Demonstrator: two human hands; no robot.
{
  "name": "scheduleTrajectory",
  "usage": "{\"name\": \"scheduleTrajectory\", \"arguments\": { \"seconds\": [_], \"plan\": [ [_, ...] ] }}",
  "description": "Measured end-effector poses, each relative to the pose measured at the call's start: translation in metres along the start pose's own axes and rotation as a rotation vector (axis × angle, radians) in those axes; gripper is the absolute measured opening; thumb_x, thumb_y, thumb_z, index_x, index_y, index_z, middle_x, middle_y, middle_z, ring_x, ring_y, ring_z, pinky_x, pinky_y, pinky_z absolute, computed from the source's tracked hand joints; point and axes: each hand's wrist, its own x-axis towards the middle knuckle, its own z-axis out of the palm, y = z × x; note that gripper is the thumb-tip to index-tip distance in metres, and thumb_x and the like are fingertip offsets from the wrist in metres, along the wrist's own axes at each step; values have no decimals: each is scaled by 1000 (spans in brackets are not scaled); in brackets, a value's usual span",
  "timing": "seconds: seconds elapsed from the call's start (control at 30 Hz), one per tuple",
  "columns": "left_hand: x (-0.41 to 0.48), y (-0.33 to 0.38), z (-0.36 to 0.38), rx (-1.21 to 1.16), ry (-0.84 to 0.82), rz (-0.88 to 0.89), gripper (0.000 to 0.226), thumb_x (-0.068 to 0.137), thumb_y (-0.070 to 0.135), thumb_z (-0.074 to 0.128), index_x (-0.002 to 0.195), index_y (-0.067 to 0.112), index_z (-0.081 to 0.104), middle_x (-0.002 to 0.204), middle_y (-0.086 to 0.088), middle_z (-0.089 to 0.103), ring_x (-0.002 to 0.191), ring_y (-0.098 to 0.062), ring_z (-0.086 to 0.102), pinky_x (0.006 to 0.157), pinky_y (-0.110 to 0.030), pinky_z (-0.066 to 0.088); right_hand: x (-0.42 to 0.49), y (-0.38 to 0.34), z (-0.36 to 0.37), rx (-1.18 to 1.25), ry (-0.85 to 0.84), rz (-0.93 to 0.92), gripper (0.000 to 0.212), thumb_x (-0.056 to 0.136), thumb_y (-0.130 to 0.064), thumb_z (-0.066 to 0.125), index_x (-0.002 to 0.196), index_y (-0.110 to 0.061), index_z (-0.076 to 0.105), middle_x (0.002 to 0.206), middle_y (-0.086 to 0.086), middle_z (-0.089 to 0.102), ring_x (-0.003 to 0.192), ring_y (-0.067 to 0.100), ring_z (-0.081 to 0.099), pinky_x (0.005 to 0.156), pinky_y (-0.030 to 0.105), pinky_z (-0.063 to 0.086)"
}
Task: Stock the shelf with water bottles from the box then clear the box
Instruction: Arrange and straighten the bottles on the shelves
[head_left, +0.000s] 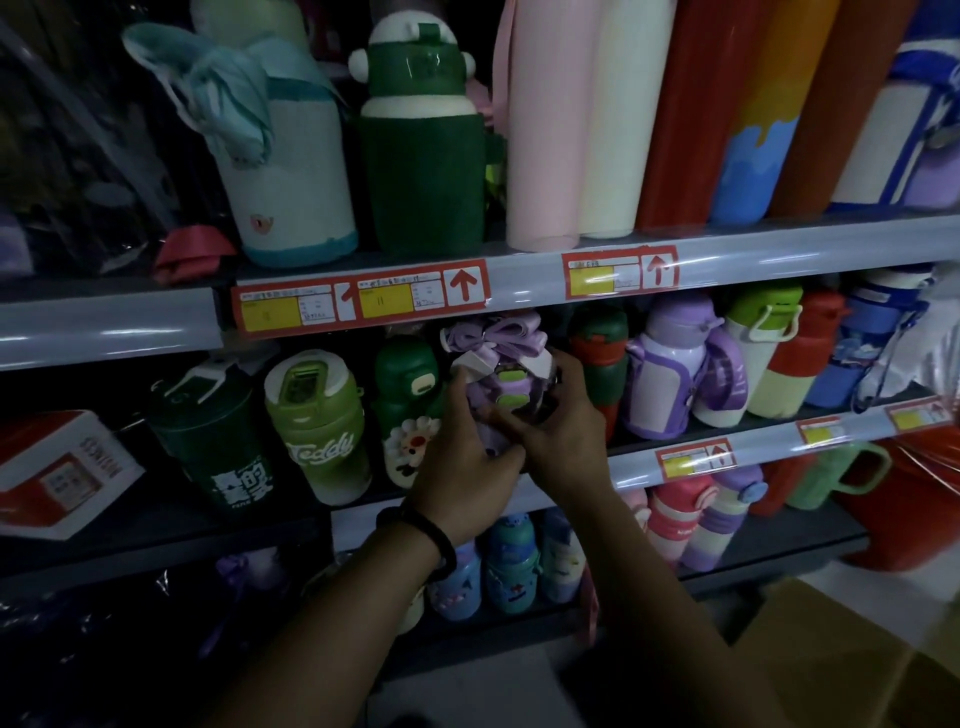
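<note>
Left hand (467, 467) and right hand (563, 431) curled their fingers round a purple, strap-topped plastic bottle (501, 384). A grey metal shelf edge (631, 470) ran below.

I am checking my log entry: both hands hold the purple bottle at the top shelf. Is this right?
Not the top shelf. The head view shows the left hand and right hand holding the purple bottle at the second shelf down, under the red price labels.
</note>
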Motion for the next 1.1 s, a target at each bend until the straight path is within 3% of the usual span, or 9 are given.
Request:
{"name": "scheduleTrajectory", "arguments": {
  "seconds": [0.07, 0.13, 0.4, 0.53, 0.67, 0.77, 0.87, 0.97, 1.1],
  "plan": [
    [-1, 0, 0, -9, -10, 26, 73, 96, 0, 64, 120, 63, 35, 105, 40, 63, 98, 19, 62, 89, -25, 58, 1, -2, 0, 10, -7, 3, 66, 84, -38, 85, 140, -31, 51, 126, -15, 71, 110, 2, 70, 90, 40, 61],
    [-3, 1, 1, -5, -14, 32, 70, 97, -1, 63, 111, 61, 34, 101, 40, 59, 94, 25, 58, 85, -17, 55, 2, -1, 0, 46, -38, 12, 65, 87, -39, 82, 143, -31, 49, 130, -13, 69, 116, 7, 69, 93, 44, 61],
    [-5, 1, -1, 2, 9, 87, 74, 97, 1, 63, 122, 63, 31, 122, 25, 61, 118, -1, 64, 99, -32, 56, 8, 1, -7, 38, -93, -15, 67, 93, -32, 79, 150, -27, 45, 139, -11, 65, 126, 7, 64, 104, 43, 56],
    [-4, 0, -1, 25, -4, 89, 76, 98, 3, 62, 131, 58, 23, 121, 30, 59, 119, 3, 62, 97, -24, 54, 8, 2, -7, 32, -98, -13, 71, 92, -34, 80, 152, -26, 43, 139, -12, 65, 125, 6, 65, 102, 42, 58],
    [-3, -3, -4, 90, -3, 70, 77, 96, 4, 64, 147, 41, 21, 132, 15, 61, 119, -1, 63, 95, -19, 53, 7, 2, -7, 21, -110, -3, 73, 91, -37, 81, 153, -27, 42, 136, -12, 67, 120, 6, 68, 100, 42, 58],
    [-1, -6, -4, 180, 48, 104, 53, 94, 10, 68, 131, 29, 35, 125, 0, 65, 112, -11, 67, 85, -18, 54, 9, 2, -11, -25, -149, 13, 84, 89, -49, 79, 158, -29, 35, 141, -11, 65, 123, 9, 67, 102, 44, 57],
    [-5, -6, 1, 214, 58, 135, 44, 94, 12, 68, 124, 21, 38, 120, 0, 60, 107, -14, 65, 86, -35, 55, 9, -4, -20, -160, -131, 50, 98, 83, -68, 75, 163, -35, 26, 145, -9, 63, 127, 12, 64, 102, 36, 57],
    [-11, 2, 10, 244, 1, 98, 50, 97, 16, 66, 136, 22, 35, 123, 8, 56, 106, -15, 62, 86, -40, 54, 8, -17, -40, -280, -25, 52, 65, 91, -55, 74, 146, -29, 53, 128, -8, 72, 116, 12, 67, 84, 15, 49],
    [-9, 17, 27, 292, -213, -21, 38, 100, 31, 61, 132, 26, 41, 119, 4, 58, 98, -19, 63, 83, -44, 55, 19, -17, -80, -481, 103, -21, 25, 92, -42, 72, 102, -20, 77, 97, 2, 80, 98, 26, 73, 75, 34, 53]
  ]
}}
